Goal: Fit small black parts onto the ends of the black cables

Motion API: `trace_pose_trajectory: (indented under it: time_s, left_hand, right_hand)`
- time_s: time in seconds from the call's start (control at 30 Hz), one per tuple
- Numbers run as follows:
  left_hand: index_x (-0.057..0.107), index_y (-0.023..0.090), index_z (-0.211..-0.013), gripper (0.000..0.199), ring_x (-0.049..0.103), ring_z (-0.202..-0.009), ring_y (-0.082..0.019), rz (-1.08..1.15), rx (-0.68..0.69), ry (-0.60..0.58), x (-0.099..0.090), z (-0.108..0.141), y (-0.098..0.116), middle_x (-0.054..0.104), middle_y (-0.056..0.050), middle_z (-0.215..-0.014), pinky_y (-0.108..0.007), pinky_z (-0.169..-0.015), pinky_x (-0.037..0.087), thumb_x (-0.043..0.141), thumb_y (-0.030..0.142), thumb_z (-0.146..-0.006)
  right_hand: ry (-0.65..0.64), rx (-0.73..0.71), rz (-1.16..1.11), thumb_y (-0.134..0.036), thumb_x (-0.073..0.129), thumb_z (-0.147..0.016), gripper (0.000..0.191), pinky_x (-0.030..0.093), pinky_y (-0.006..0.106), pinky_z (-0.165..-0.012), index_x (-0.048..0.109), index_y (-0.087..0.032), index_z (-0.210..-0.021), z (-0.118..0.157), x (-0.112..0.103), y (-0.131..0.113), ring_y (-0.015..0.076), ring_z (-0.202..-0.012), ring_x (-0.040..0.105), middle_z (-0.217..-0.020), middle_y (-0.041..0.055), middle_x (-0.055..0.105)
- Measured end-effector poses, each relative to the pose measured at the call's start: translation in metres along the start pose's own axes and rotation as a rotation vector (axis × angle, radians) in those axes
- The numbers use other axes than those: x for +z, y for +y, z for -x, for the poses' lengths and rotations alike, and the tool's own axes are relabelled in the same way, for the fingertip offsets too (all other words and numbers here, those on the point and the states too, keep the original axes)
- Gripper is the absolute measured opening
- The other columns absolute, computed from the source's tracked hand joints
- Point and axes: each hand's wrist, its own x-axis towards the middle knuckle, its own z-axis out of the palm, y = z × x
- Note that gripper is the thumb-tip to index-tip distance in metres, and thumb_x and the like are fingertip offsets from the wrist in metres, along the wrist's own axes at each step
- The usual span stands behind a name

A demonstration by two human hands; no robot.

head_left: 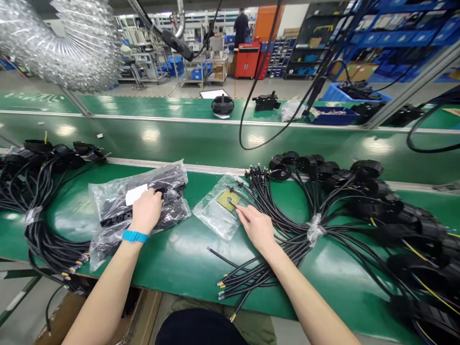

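My left hand, with a blue wrist strap, rests on a clear plastic bag full of black plastic parts. Its fingers curl down into the bag beside a white label, and the fingertips are partly hidden. Over a smaller clear bag, my right hand pinches thumb and forefinger together at a small dark piece that I cannot make out. A yellowish square piece shows in that bag. Close by on the right lies a tied bundle of black cables.
Another cable bundle lies on the left of the green bench. Black round housings fill the right side. A black cable loop hangs ahead, and a silver foil duct hangs upper left. Far back stands a person.
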Motion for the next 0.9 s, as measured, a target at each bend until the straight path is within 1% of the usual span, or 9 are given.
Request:
trace_pose_trajectory:
  time_s: [0.17,0.27,0.37,0.47,0.53,0.6,0.73,0.8,0.9]
  left_hand:
    - [0.058,0.012,-0.082,0.023,0.053,-0.09,-0.026,-0.061,0.045,-0.103,-0.001,-0.009,-0.001,0.05,-0.011,-0.092,-0.036,-0.074,0.042,0.039,0.018,-0.093]
    - [0.056,0.011,-0.083,0.022,0.053,-0.087,-0.025,-0.091,0.095,-0.091,0.003,-0.008,-0.006,0.049,-0.011,-0.093,-0.036,-0.071,0.043,0.037,0.016,-0.092]
    - [0.058,0.01,-0.085,0.019,0.052,-0.086,-0.025,-0.085,0.118,0.015,-0.002,-0.003,-0.011,0.051,-0.011,-0.095,-0.035,-0.075,0.044,0.042,0.018,-0.092]
    - [0.062,0.007,-0.102,0.022,0.051,-0.093,-0.027,0.013,0.14,0.203,-0.024,0.003,-0.006,0.055,-0.012,-0.096,-0.038,-0.086,0.042,0.045,0.019,-0.092]
    - [0.062,0.007,-0.108,0.025,0.052,-0.096,-0.024,0.263,0.167,0.301,-0.043,0.005,0.01,0.059,-0.01,-0.099,-0.036,-0.088,0.043,0.048,0.022,-0.093]
    - [0.064,0.013,-0.109,0.024,0.056,-0.096,-0.017,0.733,0.181,0.277,-0.056,0.003,0.037,0.061,-0.005,-0.104,-0.029,-0.087,0.045,0.052,0.028,-0.093]
    - [0.065,0.016,-0.117,0.036,0.059,-0.089,-0.012,1.593,0.111,-0.119,-0.052,-0.006,0.105,0.062,-0.007,-0.112,-0.024,-0.082,0.048,0.06,0.037,-0.089]
    - [0.066,0.012,-0.115,0.039,0.056,-0.08,-0.01,1.883,0.028,-0.257,-0.041,-0.009,0.133,0.062,-0.01,-0.11,-0.024,-0.079,0.047,0.067,0.035,-0.084]
    - [0.065,0.009,-0.114,0.035,0.056,-0.088,-0.012,2.185,0.002,-0.403,-0.028,-0.009,0.155,0.06,-0.013,-0.111,-0.024,-0.079,0.046,0.068,0.028,-0.084]
  right_hand:
    - [-0.106,-0.103,0.154,-0.024,0.051,-0.094,0.019,0.03,0.031,-0.058,0.068,-0.018,-0.09,0.0,0.005,0.002,0.0134,-0.063,0.053,-0.074,0.0007,0.056]
    - [-0.151,-0.12,0.161,-0.023,0.052,-0.093,0.018,0.029,0.032,-0.061,0.066,-0.017,-0.085,-0.001,0.003,0.001,0.0149,-0.066,0.053,-0.072,0.0015,0.055]
    - [-0.095,-0.03,0.048,-0.027,0.048,-0.095,0.021,0.032,0.029,-0.064,0.068,-0.019,-0.093,-0.001,0.0,0.001,0.0125,-0.071,0.055,-0.078,0.0004,0.059]
    - [-0.024,0.073,-0.114,-0.03,0.049,-0.096,0.021,0.033,0.026,-0.062,0.068,-0.021,-0.097,-0.001,-0.003,-0.001,0.0087,-0.066,0.053,-0.078,-0.0015,0.059]
    - [-0.011,0.132,-0.25,-0.034,0.051,-0.095,0.021,0.034,0.025,-0.061,0.069,-0.023,-0.096,-0.002,-0.006,-0.004,0.0077,-0.062,0.049,-0.075,-0.002,0.058]
    - [-0.005,0.189,-0.411,-0.037,0.055,-0.093,0.021,0.036,0.024,-0.062,0.071,-0.024,-0.096,-0.003,-0.01,-0.008,0.0078,-0.06,0.048,-0.076,-0.0015,0.059]
    - [0.006,0.208,-0.622,-0.032,0.053,-0.095,0.02,0.039,0.023,-0.065,0.068,-0.02,-0.09,-0.004,-0.016,-0.012,0.0086,-0.067,0.052,-0.081,0.0003,0.06]
    - [0.003,0.179,-0.631,-0.029,0.049,-0.097,0.021,0.039,0.022,-0.068,0.064,-0.017,-0.088,-0.004,-0.017,-0.012,0.009,-0.071,0.053,-0.081,0.001,0.059]
    - [0.017,0.158,-0.619,-0.025,0.047,-0.097,0.02,0.04,0.023,-0.071,0.062,-0.016,-0.088,-0.003,-0.015,-0.01,0.0103,-0.075,0.056,-0.082,0.002,0.06]
